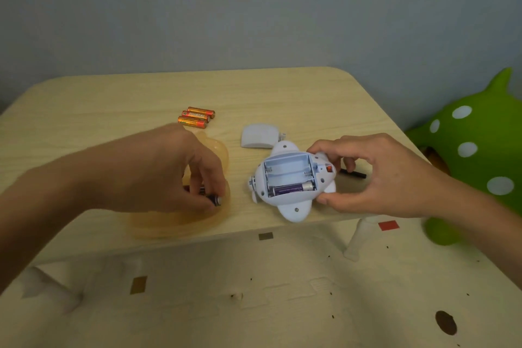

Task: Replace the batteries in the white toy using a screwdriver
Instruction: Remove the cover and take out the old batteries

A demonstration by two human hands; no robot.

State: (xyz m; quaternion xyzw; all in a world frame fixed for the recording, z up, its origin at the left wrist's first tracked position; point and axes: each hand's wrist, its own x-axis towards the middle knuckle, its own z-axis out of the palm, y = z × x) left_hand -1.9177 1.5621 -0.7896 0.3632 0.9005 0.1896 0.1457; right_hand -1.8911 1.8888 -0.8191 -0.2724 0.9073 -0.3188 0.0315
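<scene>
The white toy (292, 207) lies upside down near the table's front edge, its battery bay open. One purple battery (292, 188) sits in the nearest slot; the other two slots show bare springs. My right hand (375, 175) grips the toy's right side. My left hand (169, 169) pinches a dark purple battery (215, 200) over a translucent orange dish (180, 220). The white battery cover (260, 135) lies behind the toy. Three orange batteries (196, 117) lie side by side further back. A black screwdriver (354, 174) shows partly behind my right fingers.
The pale wooden table (310, 99) has rounded corners and white legs (357, 240). A green spotted plush toy (477, 150) stands to the right of the table. A beige mat with coloured squares (254, 291) covers the floor below.
</scene>
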